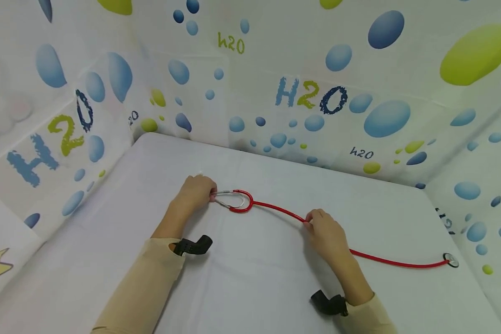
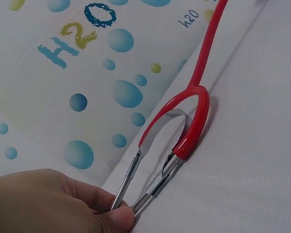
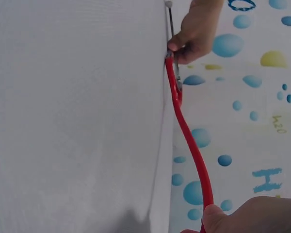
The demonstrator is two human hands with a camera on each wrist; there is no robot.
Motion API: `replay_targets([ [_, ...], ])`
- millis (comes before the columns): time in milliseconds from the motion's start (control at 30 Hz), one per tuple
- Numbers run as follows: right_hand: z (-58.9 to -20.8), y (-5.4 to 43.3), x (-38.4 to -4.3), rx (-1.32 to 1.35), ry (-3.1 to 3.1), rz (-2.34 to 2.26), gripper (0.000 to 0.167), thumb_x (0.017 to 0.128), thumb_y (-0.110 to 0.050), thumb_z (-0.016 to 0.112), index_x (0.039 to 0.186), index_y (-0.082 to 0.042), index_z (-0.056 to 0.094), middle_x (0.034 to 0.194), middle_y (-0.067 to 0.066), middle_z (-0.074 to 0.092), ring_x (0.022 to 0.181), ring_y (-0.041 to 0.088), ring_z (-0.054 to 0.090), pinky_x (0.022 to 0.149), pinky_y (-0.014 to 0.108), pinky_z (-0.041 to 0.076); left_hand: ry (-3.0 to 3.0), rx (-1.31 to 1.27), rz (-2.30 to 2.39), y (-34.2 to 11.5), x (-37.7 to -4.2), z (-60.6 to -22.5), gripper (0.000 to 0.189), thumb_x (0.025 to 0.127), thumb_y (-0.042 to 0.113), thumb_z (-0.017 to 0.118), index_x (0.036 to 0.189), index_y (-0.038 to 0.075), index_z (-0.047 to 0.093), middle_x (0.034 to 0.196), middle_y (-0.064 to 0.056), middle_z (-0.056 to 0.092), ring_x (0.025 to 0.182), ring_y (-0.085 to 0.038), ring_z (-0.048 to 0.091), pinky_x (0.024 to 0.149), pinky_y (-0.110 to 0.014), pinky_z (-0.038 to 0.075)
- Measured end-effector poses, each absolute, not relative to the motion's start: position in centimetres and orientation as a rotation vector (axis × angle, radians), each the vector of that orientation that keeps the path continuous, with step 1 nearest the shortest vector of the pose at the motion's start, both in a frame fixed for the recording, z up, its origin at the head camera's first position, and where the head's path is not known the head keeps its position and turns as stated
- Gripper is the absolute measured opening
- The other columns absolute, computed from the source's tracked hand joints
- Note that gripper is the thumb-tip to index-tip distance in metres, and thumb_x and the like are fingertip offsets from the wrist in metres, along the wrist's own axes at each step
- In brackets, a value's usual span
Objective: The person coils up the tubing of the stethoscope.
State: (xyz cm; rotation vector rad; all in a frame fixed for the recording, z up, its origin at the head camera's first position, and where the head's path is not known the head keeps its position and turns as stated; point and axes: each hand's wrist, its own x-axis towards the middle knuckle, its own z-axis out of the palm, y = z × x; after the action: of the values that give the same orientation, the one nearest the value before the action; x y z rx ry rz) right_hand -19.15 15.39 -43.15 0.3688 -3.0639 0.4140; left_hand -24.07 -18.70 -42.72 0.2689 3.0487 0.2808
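Observation:
A stethoscope with red tubing [image 1: 279, 210] stretches across the white table from left to right. My left hand [image 1: 195, 191] pinches its metal ear tubes [image 2: 157, 185] between thumb and fingers, and the ear tips are hidden by the hand in the head view. Midway along, my right hand [image 1: 327, 234] pinches the red tube, thumb on top of it in the right wrist view. Past that hand the tube runs on to the round chest piece [image 1: 451, 260], which lies near the table's right edge. The forked red yoke [image 2: 198, 111] sits just beyond the left fingers.
A white cloth covers the table [image 1: 250, 278]. Behind and at both sides stand white walls [image 1: 259, 60] printed with blue and green drops and H2O lettering. Black wrist cameras [image 1: 196, 245] are strapped over the beige sleeves [image 1: 139, 283].

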Motion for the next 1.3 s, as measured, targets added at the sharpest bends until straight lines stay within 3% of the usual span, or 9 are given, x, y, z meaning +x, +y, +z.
replay_targets([
  [233,-41.7,16.6,-19.6,0.316,-2.995,0.469,0.017,0.091,-0.017,0.062,0.100,-0.005,0.055,0.077,0.005,0.060,0.064,0.018,0.049,0.059,0.030,0.043,3.020,0.334,0.393,-18.3,-24.3,-42.3,0.011,0.084,0.004,0.064,0.078,0.013,0.063,0.070,0.000,0.057,0.071,-0.018,0.048,0.068,-0.031,0.038],
  [400,-40.7,18.1,-20.0,0.263,-2.885,0.521,0.017,0.093,-0.017,0.060,0.101,-0.004,0.054,0.078,0.008,0.062,0.061,0.019,0.049,0.053,0.028,0.041,3.003,0.504,0.472,-17.5,-24.6,-42.1,0.017,0.084,0.000,0.059,0.074,0.014,0.062,0.065,0.002,0.051,0.070,-0.017,0.045,0.066,-0.029,0.034],
  [567,-39.1,19.8,-20.2,0.217,-2.706,0.557,0.015,0.093,-0.016,0.059,0.098,-0.002,0.056,0.080,0.012,0.066,0.061,0.023,0.056,0.049,0.029,0.041,2.986,0.615,0.537,-15.7,-24.4,-41.6,0.014,0.086,0.003,0.063,0.076,0.013,0.064,0.070,0.002,0.055,0.074,-0.017,0.047,0.068,-0.028,0.036],
  [800,-37.6,21.2,-20.2,0.121,-2.543,0.593,0.015,0.092,-0.014,0.060,0.099,-0.001,0.058,0.082,0.016,0.068,0.068,0.029,0.062,0.054,0.040,0.045,2.977,0.686,0.375,-13.3,-24.1,-40.9,0.005,0.086,0.013,0.068,0.083,0.017,0.070,0.073,0.006,0.062,0.076,-0.016,0.050,0.080,-0.033,0.039],
  [967,-37.6,21.8,-20.1,0.053,-2.494,0.624,0.018,0.094,-0.014,0.057,0.103,0.001,0.057,0.086,0.018,0.069,0.073,0.032,0.064,0.062,0.045,0.049,2.910,0.767,0.457,-12.5,-23.7,-40.6,0.012,0.090,0.012,0.063,0.079,0.019,0.065,0.067,0.009,0.058,0.071,-0.012,0.049,0.072,-0.028,0.037],
  [1133,-38.2,22.2,-20.2,0.005,-2.524,0.653,0.022,0.095,-0.018,0.055,0.107,0.000,0.057,0.090,0.017,0.069,0.075,0.030,0.063,0.064,0.041,0.050,2.856,0.784,0.819,-11.8,-23.0,-39.1,0.008,0.092,0.011,0.060,0.091,0.012,0.067,0.075,0.007,0.062,0.075,-0.012,0.055,0.071,-0.026,0.045],
  [1300,-39.5,21.4,-20.4,0.183,-2.632,0.585,0.020,0.096,-0.018,0.055,0.107,-0.002,0.058,0.086,0.013,0.070,0.069,0.026,0.063,0.056,0.036,0.048,2.965,0.833,1.030,-10.8,-22.1,-37.5,0.006,0.091,0.013,0.062,0.090,0.009,0.068,0.077,0.002,0.067,0.074,-0.014,0.059,0.072,-0.029,0.050],
])
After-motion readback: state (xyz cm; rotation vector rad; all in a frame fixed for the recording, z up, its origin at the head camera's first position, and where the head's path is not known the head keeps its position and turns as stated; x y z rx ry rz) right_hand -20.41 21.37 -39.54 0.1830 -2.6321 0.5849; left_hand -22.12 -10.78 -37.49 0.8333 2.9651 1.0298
